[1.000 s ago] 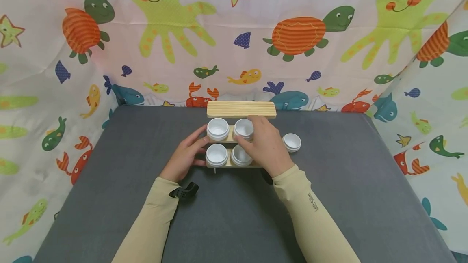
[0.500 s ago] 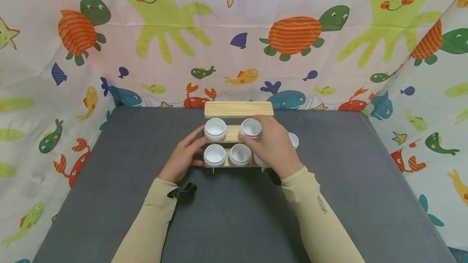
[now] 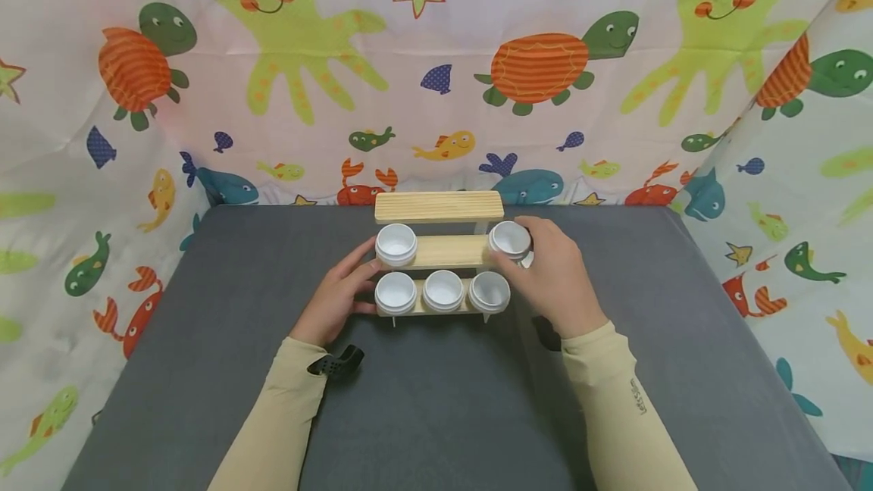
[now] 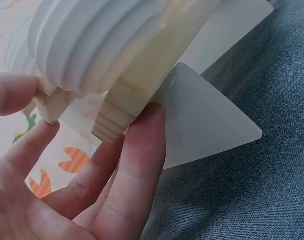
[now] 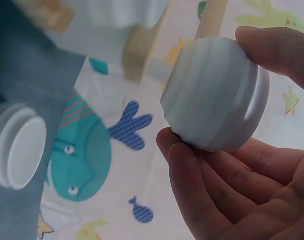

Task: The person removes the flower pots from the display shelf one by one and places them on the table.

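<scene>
A stepped wooden rack (image 3: 450,251) with several white ribbed cups stands at the table's far side. My left hand (image 3: 332,300) holds the rack's left end, its fingertips against the ends of the wooden planks (image 4: 116,107) in the left wrist view. A white cup (image 3: 395,244) sits at the left of the middle step. Three more cups (image 3: 443,291) line the lowest step. My right hand (image 3: 561,273) pinches another white cup (image 5: 212,95) between thumb and fingers, lifted at the right end of the middle step. In the head view that hand covers part of the rack's right side.
A loose white cup (image 5: 24,150) stands on the grey tabletop to the rack's right, seen in the right wrist view. Behind the rack's bare top plank (image 3: 439,207) hangs a sea-animal curtain (image 3: 409,150). Translucent side supports (image 4: 207,115) hold the planks.
My right hand has carried its cup rightward from the middle of the step to its right end. The lower right cup now shows, and the loose one is hidden. My left hand keeps its hold.
</scene>
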`<state>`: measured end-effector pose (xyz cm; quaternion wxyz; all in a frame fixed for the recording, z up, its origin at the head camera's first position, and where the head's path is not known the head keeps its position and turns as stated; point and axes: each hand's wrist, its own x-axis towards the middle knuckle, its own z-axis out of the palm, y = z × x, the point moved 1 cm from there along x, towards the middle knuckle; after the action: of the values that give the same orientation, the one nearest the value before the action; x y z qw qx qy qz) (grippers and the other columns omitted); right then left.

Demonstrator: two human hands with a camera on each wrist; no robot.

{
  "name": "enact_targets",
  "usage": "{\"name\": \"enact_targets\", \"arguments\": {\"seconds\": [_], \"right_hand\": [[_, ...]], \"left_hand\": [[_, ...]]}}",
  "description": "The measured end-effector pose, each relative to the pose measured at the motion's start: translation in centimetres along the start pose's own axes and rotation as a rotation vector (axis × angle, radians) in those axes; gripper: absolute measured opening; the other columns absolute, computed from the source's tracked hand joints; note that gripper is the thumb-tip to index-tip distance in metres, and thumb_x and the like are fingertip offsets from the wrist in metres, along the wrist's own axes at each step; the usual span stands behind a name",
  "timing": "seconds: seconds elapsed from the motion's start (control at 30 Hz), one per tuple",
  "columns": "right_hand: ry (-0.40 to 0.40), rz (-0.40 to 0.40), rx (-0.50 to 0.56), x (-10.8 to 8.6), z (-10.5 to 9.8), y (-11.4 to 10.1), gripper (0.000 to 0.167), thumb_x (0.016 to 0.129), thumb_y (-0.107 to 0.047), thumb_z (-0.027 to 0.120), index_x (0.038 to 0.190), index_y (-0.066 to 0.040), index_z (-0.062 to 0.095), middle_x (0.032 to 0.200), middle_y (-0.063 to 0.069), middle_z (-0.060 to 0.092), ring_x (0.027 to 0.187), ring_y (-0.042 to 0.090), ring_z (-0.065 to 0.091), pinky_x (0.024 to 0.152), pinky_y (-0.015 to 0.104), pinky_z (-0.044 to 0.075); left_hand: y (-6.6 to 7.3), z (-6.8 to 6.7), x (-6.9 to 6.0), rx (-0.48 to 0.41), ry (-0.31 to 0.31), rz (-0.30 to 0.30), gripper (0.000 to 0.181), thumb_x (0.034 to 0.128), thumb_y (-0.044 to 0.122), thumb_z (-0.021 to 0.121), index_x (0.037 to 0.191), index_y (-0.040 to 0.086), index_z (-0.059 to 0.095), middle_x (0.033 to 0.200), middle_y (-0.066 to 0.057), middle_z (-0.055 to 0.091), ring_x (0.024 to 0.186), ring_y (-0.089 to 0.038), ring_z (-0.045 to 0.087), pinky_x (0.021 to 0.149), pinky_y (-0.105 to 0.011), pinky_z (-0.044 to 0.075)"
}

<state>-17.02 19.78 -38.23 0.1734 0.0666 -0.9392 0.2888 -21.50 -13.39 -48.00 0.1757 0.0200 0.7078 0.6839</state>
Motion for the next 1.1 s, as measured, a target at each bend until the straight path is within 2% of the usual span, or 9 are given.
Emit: {"name": "enact_targets", "arguments": {"seconds": [0.53, 0.87, 1.1], "right_hand": [[0.024, 0.153, -0.042, -0.9, -1.5, 4.8, 0.059, 0.093, -0.031, 0.086, 0.138, 0.001, 0.064, 0.126, 0.022, 0.07, 0.107, 0.037, 0.067, 0.09, 0.056, 0.057], [-0.007, 0.279, -0.034, -1.0, -2.4, 7.3, 0.062, 0.096, -0.035, 0.081, 0.143, 0.002, 0.061, 0.134, 0.025, 0.068, 0.115, 0.041, 0.065, 0.099, 0.062, 0.056], [-0.02, 0.327, -0.035, -1.0, -2.9, 9.0, 0.061, 0.097, -0.037, 0.079, 0.141, 0.001, 0.06, 0.132, 0.024, 0.068, 0.114, 0.04, 0.064, 0.098, 0.061, 0.054]], "left_hand": [[0.0, 0.0, -0.1, -0.012, 0.001, 0.015, 0.057, 0.1095, 0.043, 0.063, 0.164, 0.042, 0.045, 0.153, -0.015, 0.06, 0.113, -0.026, 0.069, 0.077, -0.041, 0.065], [-0.2, 0.0, -0.1, -0.007, 0.006, 0.018, 0.057, 0.1094, 0.043, 0.063, 0.164, 0.042, 0.045, 0.153, -0.014, 0.06, 0.111, -0.024, 0.07, 0.076, -0.04, 0.065], [-0.3, -0.1, 0.0, -0.009, 0.007, 0.001, 0.058, 0.109, 0.043, 0.064, 0.164, 0.042, 0.045, 0.154, -0.014, 0.058, 0.111, -0.024, 0.069, 0.077, -0.04, 0.065]]}}
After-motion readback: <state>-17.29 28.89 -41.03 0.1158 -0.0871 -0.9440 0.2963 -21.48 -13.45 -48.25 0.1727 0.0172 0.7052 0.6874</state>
